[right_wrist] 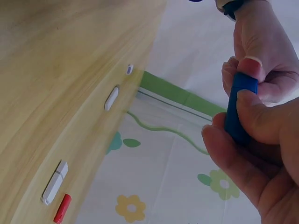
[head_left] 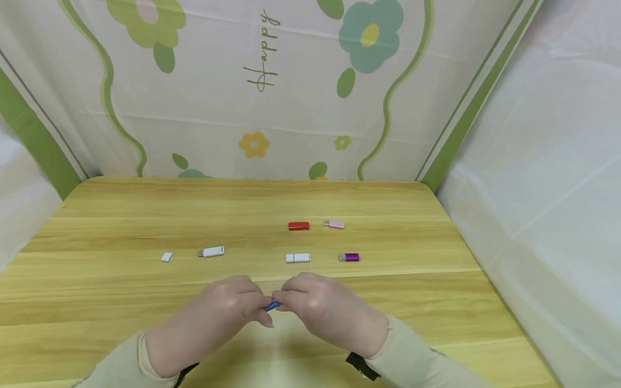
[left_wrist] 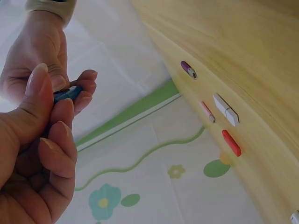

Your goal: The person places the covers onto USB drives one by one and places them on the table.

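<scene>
Both hands meet over the near part of the table, holding a blue USB stick (right_wrist: 237,112) between them. My left hand (head_left: 227,305) pinches one end of it with thumb and fingers. At the other end, my right hand (head_left: 322,308) grips the body, its thumb lying along the side. A seam crosses the stick near the left hand's end in the right wrist view, and the cap end is against the body there. In the head view the fingers hide most of the stick.
On the wooden table (head_left: 114,315) lie a small white cap (head_left: 166,257), an uncapped white USB stick (head_left: 212,251), a capped white one (head_left: 298,258), a red one (head_left: 298,226), a pink one (head_left: 334,224) and a purple one (head_left: 349,257). A flowered curtain (head_left: 210,106) hangs behind.
</scene>
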